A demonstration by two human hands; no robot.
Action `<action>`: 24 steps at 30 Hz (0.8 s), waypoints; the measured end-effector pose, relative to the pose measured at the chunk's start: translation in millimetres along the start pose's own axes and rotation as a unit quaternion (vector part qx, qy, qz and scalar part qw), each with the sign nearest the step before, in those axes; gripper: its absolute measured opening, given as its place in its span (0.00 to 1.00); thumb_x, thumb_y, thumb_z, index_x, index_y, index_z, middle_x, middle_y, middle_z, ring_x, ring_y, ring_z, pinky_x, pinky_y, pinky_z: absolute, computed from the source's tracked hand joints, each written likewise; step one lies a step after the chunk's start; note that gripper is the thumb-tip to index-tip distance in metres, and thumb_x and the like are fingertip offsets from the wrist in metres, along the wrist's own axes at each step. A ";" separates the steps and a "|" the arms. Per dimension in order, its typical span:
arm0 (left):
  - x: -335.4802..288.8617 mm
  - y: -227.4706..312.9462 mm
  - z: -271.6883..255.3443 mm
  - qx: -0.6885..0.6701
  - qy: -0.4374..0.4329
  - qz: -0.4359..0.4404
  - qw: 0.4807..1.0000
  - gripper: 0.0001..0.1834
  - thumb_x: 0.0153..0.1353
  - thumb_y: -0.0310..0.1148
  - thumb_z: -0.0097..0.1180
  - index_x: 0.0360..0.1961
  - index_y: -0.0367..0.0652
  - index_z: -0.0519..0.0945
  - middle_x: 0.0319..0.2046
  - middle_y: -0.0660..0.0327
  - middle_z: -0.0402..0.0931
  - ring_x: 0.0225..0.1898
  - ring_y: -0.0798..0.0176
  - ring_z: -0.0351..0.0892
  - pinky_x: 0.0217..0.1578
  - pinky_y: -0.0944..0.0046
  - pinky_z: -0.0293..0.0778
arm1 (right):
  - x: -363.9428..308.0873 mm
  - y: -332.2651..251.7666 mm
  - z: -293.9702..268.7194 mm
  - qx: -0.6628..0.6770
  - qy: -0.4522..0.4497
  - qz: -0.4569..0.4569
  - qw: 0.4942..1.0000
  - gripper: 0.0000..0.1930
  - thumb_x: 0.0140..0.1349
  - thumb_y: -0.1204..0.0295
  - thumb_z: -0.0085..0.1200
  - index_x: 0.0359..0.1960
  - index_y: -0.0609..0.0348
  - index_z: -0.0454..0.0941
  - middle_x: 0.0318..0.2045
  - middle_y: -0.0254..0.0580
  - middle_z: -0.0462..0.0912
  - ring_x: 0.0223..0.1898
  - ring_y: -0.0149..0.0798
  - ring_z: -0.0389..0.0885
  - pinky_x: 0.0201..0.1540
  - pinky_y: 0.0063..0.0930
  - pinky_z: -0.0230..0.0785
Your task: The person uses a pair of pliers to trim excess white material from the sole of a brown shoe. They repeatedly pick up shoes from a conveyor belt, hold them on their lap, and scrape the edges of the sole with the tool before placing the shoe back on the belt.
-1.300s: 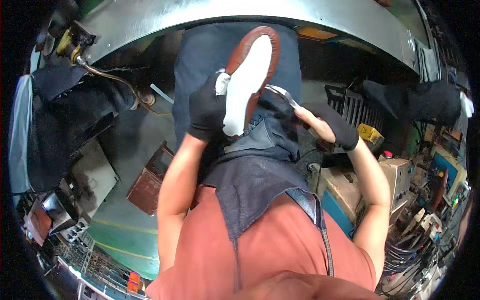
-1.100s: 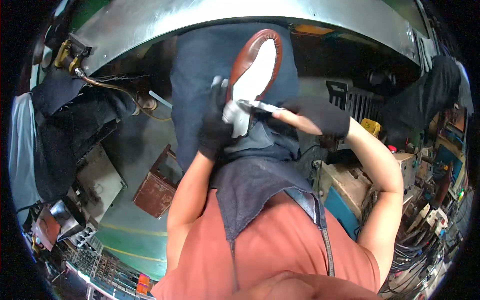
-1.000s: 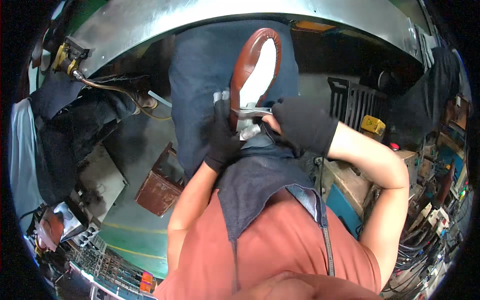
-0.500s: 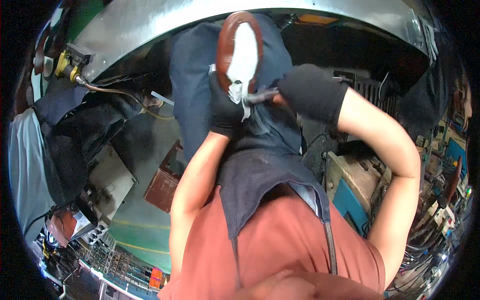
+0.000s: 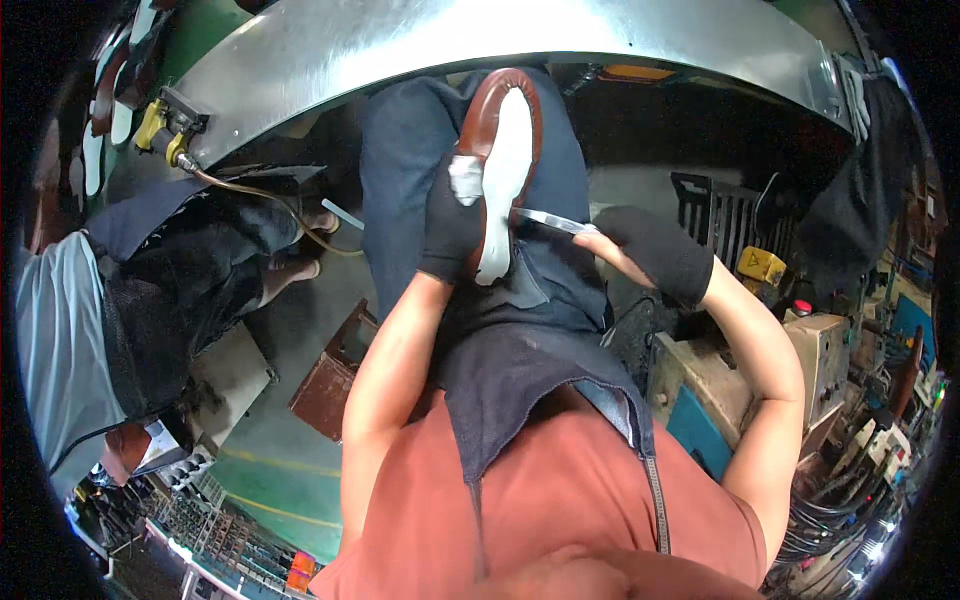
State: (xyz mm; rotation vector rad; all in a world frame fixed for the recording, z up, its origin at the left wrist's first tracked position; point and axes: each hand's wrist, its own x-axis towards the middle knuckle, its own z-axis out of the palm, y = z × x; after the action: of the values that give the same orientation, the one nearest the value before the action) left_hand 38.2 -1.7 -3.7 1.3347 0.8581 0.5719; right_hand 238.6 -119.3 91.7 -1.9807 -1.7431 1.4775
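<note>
A brown leather shoe upper (image 5: 477, 128) lies bottom up over my thighs, toe pointing away from me. Its underside carries a long white insole (image 5: 512, 150). My left hand (image 5: 450, 225), in a black glove, is closed around the shoe's left side; a white wrap or patch (image 5: 466, 180) shows at its fingers. In my right hand (image 5: 640, 250), gloved in black with some bare fingers, is a slim silver knife-like tool (image 5: 555, 220). The tool's tip reaches the right edge of the shoe; whether it touches cannot be made out.
A curved metal bench (image 5: 420, 40) runs along the far side. On the left hang a yellow air tool (image 5: 155, 130) with a hose, beside another person's legs (image 5: 280, 275). A brown box (image 5: 325, 390) stands on the floor. Machinery (image 5: 705, 370) with cables fills the right.
The shoe has come nearer and slightly right, and its whole white insole now shows. Crumpled white material by the heel is out of sight. My right hand with the tool has shifted nearer and right.
</note>
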 end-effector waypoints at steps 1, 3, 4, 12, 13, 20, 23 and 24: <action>-0.6 1.5 0.5 0.003 0.006 -0.007 1.000 0.20 0.62 0.32 0.53 0.54 0.39 0.67 0.47 0.57 0.73 0.47 0.65 0.73 0.48 0.64 0.69 | -1.3 -17.9 -8.3 0.002 -0.014 0.017 1.000 0.24 0.64 0.51 0.46 0.31 0.64 0.78 0.28 0.58 0.79 0.31 0.57 0.78 0.34 0.43 0.69; 2.6 6.9 -0.3 0.010 0.020 -0.014 1.000 0.21 0.61 0.35 0.54 0.53 0.40 0.68 0.46 0.57 0.73 0.47 0.66 0.73 0.48 0.64 0.69 | 2.7 -46.4 -9.7 -0.052 0.074 -0.185 0.979 0.22 0.64 0.53 0.46 0.31 0.64 0.77 0.24 0.56 0.77 0.28 0.56 0.77 0.32 0.42 0.68; 0.7 7.2 -1.1 0.034 -0.006 0.013 0.999 0.24 0.61 0.36 0.55 0.55 0.40 0.66 0.48 0.57 0.72 0.48 0.65 0.72 0.49 0.64 0.69 | 7.6 -58.4 -9.2 -0.054 0.104 -0.275 0.954 0.20 0.64 0.55 0.48 0.31 0.63 0.76 0.23 0.55 0.76 0.27 0.55 0.76 0.31 0.41 0.67; -16.2 16.6 -19.8 -0.303 -0.007 -0.123 0.945 0.25 0.63 0.41 0.51 0.57 0.39 0.66 0.50 0.57 0.73 0.47 0.60 0.75 0.48 0.61 0.72 | 19.1 15.7 3.7 -0.038 0.048 -0.011 0.998 0.20 0.65 0.56 0.47 0.29 0.64 0.76 0.22 0.49 0.76 0.25 0.44 0.76 0.32 0.32 0.67; -4.9 15.3 -17.4 -0.307 0.007 -0.132 0.942 0.25 0.62 0.39 0.53 0.57 0.39 0.67 0.49 0.56 0.73 0.47 0.61 0.75 0.47 0.63 0.72 | 8.8 19.8 9.6 0.005 0.058 0.003 0.998 0.20 0.65 0.56 0.47 0.29 0.65 0.76 0.22 0.48 0.76 0.24 0.42 0.75 0.31 0.31 0.67; 3.7 5.1 -6.6 0.054 -0.012 -0.072 0.996 0.26 0.55 0.32 0.59 0.54 0.39 0.68 0.47 0.55 0.74 0.48 0.61 0.75 0.47 0.63 0.70 | 3.3 -47.1 -7.7 0.124 0.182 -0.161 0.962 0.21 0.66 0.55 0.44 0.30 0.64 0.76 0.23 0.56 0.76 0.25 0.52 0.76 0.32 0.37 0.68; 1.4 4.6 -11.4 0.028 -0.088 -0.057 0.994 0.34 0.53 0.35 0.63 0.58 0.40 0.62 0.50 0.55 0.70 0.54 0.59 0.70 0.54 0.61 0.67 | 41.1 -18.1 -6.4 0.047 0.194 -0.236 0.951 0.20 0.67 0.56 0.43 0.32 0.64 0.76 0.25 0.55 0.77 0.25 0.52 0.78 0.31 0.37 0.69; -5.4 5.9 -14.2 0.079 -0.081 -0.005 0.994 0.36 0.52 0.34 0.64 0.60 0.40 0.60 0.52 0.54 0.69 0.55 0.58 0.69 0.55 0.60 0.66 | 45.9 -8.4 -1.8 0.052 0.156 -0.150 0.975 0.22 0.67 0.55 0.42 0.32 0.64 0.76 0.24 0.53 0.77 0.23 0.48 0.78 0.30 0.36 0.69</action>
State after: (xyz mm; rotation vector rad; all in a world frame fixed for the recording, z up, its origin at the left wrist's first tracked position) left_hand 24.3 3.5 3.0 1.4982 0.7889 0.3878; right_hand 227.6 -78.5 71.8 -1.6956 -1.6959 1.0735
